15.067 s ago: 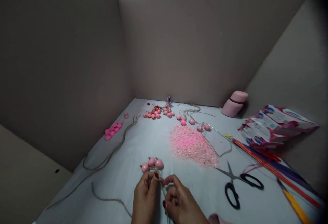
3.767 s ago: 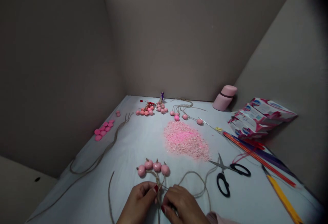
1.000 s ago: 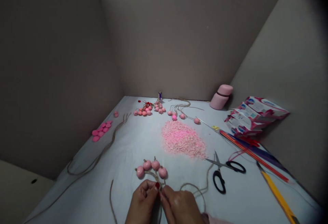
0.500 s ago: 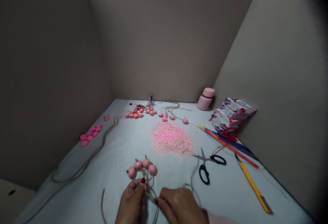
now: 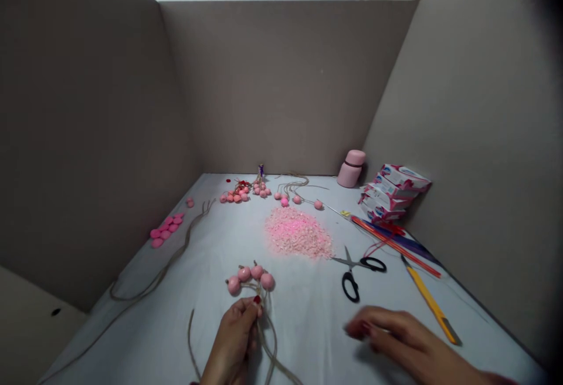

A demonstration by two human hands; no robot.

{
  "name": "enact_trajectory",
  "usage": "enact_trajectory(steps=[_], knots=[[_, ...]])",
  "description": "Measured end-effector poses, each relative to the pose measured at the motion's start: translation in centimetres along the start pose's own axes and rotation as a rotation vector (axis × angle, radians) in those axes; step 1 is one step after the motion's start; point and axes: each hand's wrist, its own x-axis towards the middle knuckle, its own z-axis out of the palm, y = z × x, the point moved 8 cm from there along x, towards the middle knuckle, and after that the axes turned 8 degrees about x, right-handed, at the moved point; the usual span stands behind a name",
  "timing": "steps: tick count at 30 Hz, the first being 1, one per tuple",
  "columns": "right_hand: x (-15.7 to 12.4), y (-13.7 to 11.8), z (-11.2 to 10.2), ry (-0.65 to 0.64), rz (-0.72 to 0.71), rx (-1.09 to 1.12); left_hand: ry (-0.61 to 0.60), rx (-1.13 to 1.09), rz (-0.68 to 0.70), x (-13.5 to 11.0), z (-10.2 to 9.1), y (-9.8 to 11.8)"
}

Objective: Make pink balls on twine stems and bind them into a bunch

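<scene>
My left hand point(image 5: 235, 335) pinches several lengths of brown twine point(image 5: 271, 344) between thumb and fingers at the front middle of the table. Just beyond its fingertips, pink beads point(image 5: 256, 272) lie in an arc on the twine strands, knots showing at their ends. Loose twine tails trail from under the hand toward the front edge. My right hand point(image 5: 396, 338) is apart from the twine, above the table at the front right, its fingers loosely bent and slightly blurred. I see nothing held in it. Scissors point(image 5: 350, 273) with black handles lie spread just beyond it.
A pile of small pink beads point(image 5: 299, 232) lies mid-table. Pink discs point(image 5: 166, 230) and long twine point(image 5: 176, 256) lie left. At right are a yellow cutter point(image 5: 431, 303), red sticks point(image 5: 396, 247), stacked boxes point(image 5: 391, 194) and a pink bottle point(image 5: 351, 169). Grey panels point(image 5: 285, 91) enclose the table.
My right hand has let go of the twine beside my left hand and moved to the right. My left hand keeps its pinch. The view has shifted slightly.
</scene>
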Motion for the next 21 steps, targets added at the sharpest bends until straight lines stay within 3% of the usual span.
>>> enact_trajectory(steps=[4,6,8,13,21], knots=[[5.7,-1.3,8.6,-0.126,0.069,0.517,-0.029,-0.003,-0.01,0.6,-0.2,-0.8],[7.5,-1.4,12.4,-0.191,0.123,0.614,-0.039,-0.008,-0.001,0.9,-0.3,-1.0],[8.3,-1.4,14.6,-0.246,0.161,0.644,-0.045,-0.013,0.021,1.0,-0.4,-1.0],[8.5,-1.1,15.9,-0.341,0.251,0.652,-0.065,-0.006,0.082,1.2,-0.8,-0.3],[8.9,-0.5,15.9,-0.295,0.243,0.705,-0.066,0.167,0.209,1.3,-1.6,1.0]])
